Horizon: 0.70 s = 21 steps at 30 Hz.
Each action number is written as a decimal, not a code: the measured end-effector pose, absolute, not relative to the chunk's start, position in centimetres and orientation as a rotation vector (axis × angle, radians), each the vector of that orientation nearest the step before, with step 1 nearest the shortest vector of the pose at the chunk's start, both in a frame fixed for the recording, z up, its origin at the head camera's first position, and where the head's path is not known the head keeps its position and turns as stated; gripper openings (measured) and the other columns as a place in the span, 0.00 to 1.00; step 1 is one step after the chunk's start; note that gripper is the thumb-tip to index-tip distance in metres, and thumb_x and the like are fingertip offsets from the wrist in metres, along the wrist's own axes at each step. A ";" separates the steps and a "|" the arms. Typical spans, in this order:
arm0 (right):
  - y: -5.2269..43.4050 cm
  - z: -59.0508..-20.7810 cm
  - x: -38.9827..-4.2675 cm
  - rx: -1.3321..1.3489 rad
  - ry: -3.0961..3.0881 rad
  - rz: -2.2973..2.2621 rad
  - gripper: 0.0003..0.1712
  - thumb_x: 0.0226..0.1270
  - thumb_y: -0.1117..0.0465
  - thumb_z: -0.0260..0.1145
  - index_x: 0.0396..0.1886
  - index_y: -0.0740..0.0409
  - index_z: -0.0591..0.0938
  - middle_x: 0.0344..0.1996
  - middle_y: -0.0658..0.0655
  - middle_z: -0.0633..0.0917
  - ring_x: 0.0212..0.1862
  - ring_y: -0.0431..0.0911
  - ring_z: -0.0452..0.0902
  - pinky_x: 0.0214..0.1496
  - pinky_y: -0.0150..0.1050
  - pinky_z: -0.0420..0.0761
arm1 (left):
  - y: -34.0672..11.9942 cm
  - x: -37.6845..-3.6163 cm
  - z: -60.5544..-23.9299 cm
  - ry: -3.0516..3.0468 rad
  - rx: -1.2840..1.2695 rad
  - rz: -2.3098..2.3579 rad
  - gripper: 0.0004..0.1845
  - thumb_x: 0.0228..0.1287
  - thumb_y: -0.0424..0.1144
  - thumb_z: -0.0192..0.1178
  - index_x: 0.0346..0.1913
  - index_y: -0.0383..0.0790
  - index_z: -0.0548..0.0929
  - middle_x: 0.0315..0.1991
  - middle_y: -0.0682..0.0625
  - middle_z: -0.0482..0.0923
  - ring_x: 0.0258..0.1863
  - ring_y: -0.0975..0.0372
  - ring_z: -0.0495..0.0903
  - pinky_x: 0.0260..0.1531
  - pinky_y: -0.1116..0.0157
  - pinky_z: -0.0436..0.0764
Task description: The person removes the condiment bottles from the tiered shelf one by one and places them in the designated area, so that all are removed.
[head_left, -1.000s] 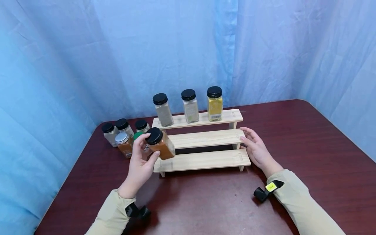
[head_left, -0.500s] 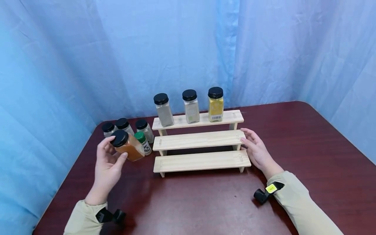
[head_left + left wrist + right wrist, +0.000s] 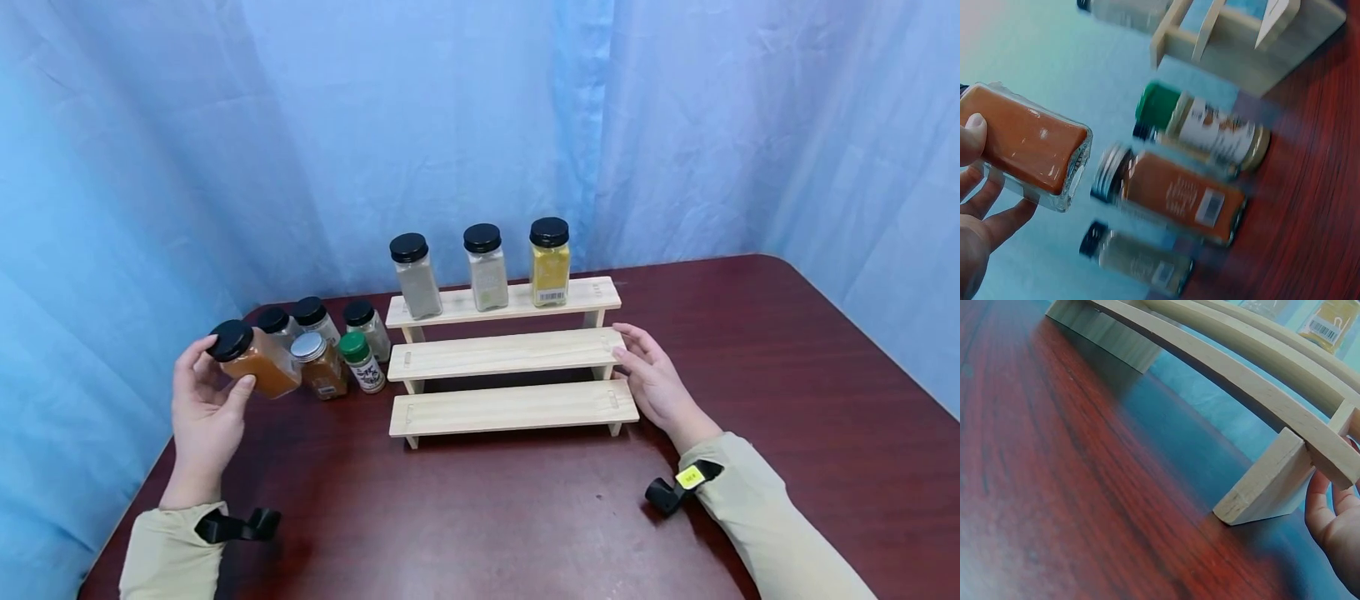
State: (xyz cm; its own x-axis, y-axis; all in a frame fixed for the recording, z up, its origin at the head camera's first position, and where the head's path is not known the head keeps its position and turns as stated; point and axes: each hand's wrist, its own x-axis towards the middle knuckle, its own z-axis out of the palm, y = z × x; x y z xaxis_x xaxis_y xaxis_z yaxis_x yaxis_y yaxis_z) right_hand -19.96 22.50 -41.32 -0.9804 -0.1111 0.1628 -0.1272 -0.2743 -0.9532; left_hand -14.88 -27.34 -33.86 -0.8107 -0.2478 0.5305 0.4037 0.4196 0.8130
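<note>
My left hand [image 3: 206, 417] grips a spice jar [image 3: 266, 365] of orange-brown powder with a black lid. The jar is tilted and held up at the left of the table, its lid toward my fingers. In the left wrist view its glass base faces the other jars. At the right end of a three-tier wooden rack [image 3: 510, 354], my right hand [image 3: 652, 379] holds the end of the middle shelf, thumb in front and fingers behind. Three black-lidded jars stand on the top shelf: a grey one [image 3: 418, 283], a pale one [image 3: 489, 275] and a yellow one [image 3: 551, 267].
Left of the rack stands a cluster of jars: a silver-lidded brown one [image 3: 321, 367], a green-capped shaker [image 3: 363, 364] and several with black lids, such as the jar [image 3: 369, 329] by the rack. Blue curtains [image 3: 420, 125] hang behind the dark red table [image 3: 495, 508].
My left hand has carried the orange-brown jar leftward, from in front of the rack's left end past the jar cluster, uncovering the shaker and silver-lidded jar. My right hand stays at the rack.
</note>
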 end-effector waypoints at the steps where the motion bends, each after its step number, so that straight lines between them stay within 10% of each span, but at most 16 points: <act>1: 22.5 -41.3 -20.0 0.315 -1.882 2.484 0.16 0.73 0.64 0.52 0.55 0.42 0.70 0.49 0.42 0.74 0.48 0.34 0.73 0.47 0.32 0.73 | -27.7 -15.0 -33.9 -2.099 -0.084 -1.405 0.34 0.62 0.17 0.50 0.68 0.44 0.59 0.58 0.60 0.70 0.53 0.69 0.72 0.50 0.82 0.73; 12: 22.6 -41.3 -20.1 0.312 -1.870 2.490 0.17 0.73 0.64 0.53 0.59 0.48 0.69 0.49 0.43 0.74 0.48 0.35 0.73 0.47 0.32 0.72 | -30.0 -16.8 -35.4 -2.194 0.157 -1.334 0.34 0.65 0.23 0.53 0.69 0.53 0.59 0.54 0.58 0.71 0.55 0.69 0.72 0.49 0.81 0.73; 21: 22.5 -41.4 -20.0 0.293 -1.879 2.495 0.16 0.73 0.65 0.52 0.56 0.44 0.70 0.47 0.42 0.75 0.47 0.34 0.73 0.46 0.32 0.72 | -30.6 -18.1 -36.8 -2.364 0.280 -1.389 0.35 0.68 0.24 0.48 0.72 0.55 0.51 0.66 0.36 0.63 0.67 0.49 0.63 0.63 0.55 0.68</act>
